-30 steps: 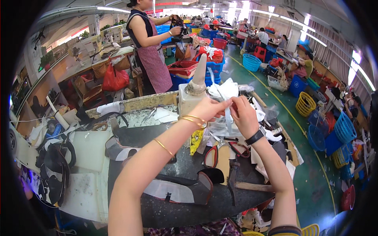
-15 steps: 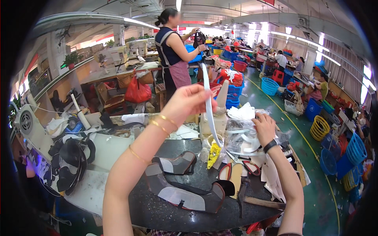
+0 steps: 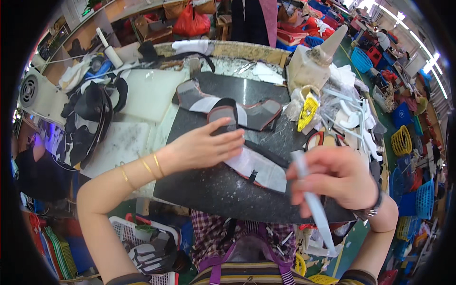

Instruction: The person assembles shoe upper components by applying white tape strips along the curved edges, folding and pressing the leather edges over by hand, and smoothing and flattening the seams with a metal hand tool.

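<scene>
In my right hand, over the front right of the dark work board, a pale white strip is pinched between thumb and fingers and hangs down toward me. My left hand lies with fingers stretched out on a grey shoe upper with red edging and a black notch mark. Behind it on the board rests a second grey upper, partly overlapped by the first. The left end of the near upper is partly covered by my left hand.
A beige bottle with a pointed nozzle stands at the back right beside a yellow-wrapped item. White curved strips and scissors lie at the right. Black pieces are heaped at the left, near a sewing machine.
My right hand has left the pile of white strips and now holds the strip that my left hand held up. My left hand has come down onto the near upper. The view has tilted downward.
</scene>
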A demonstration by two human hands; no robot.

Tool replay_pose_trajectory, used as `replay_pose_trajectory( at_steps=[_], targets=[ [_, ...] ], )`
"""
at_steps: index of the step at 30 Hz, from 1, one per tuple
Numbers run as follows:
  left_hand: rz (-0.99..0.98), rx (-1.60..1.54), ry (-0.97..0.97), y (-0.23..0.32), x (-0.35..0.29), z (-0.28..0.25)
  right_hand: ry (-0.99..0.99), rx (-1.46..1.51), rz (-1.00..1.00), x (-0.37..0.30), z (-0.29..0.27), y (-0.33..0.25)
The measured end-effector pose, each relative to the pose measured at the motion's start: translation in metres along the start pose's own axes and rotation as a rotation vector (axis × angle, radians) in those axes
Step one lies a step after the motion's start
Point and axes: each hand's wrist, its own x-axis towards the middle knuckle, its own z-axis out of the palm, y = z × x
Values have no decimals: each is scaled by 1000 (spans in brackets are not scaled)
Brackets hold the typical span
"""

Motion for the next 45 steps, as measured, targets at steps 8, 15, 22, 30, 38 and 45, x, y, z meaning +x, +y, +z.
replay_pose_trajectory(
  at_steps=[8,15,22,30,38,45],
  targets=[
    [-361,-363,31,134,-24,-8,114,334,455,54,11,100],
    [-589,-635,57,154,-25,-7,204,14,186,69,40,138],
    [-572,-619,30,151,-23,-4,219,-360,236,94,45,127],
    [-588,-754,-13,145,-20,-7,248,-716,-29,98,46,140],
    [-588,-870,-1,139,-26,-5,127,-1316,-64,39,37,111],
    [-611,-791,-92,138,-16,-16,136,-1042,101,53,8,114]
  ],
)
